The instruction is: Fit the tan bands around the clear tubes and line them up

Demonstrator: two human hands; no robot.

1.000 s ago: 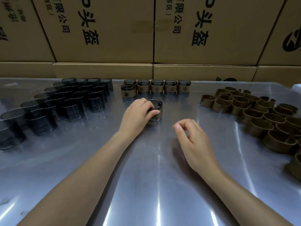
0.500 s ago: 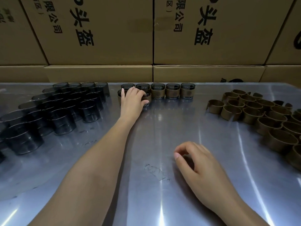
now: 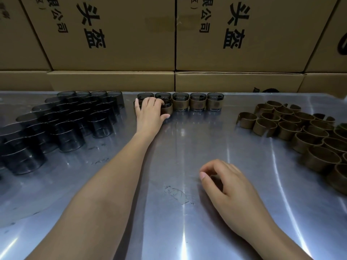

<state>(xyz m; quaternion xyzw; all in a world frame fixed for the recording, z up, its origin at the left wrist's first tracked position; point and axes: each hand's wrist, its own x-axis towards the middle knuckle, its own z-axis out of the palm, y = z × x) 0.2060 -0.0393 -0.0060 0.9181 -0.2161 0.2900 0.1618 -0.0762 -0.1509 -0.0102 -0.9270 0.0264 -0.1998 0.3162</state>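
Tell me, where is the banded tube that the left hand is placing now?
In the head view the banded tube stands under the left hand, at the table's far middle, just in front of the back row of finished tubes.

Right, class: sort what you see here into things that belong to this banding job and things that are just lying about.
Part of the job:
- clear tubes
- tan bands
- banded tubes lined up at the back
- left hand, on the newest one
- right hand, idle

Just lying about:
- cardboard boxes
- metal table

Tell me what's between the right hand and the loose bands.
Head view: only bare metal table lies between the right hand and the loose bands.
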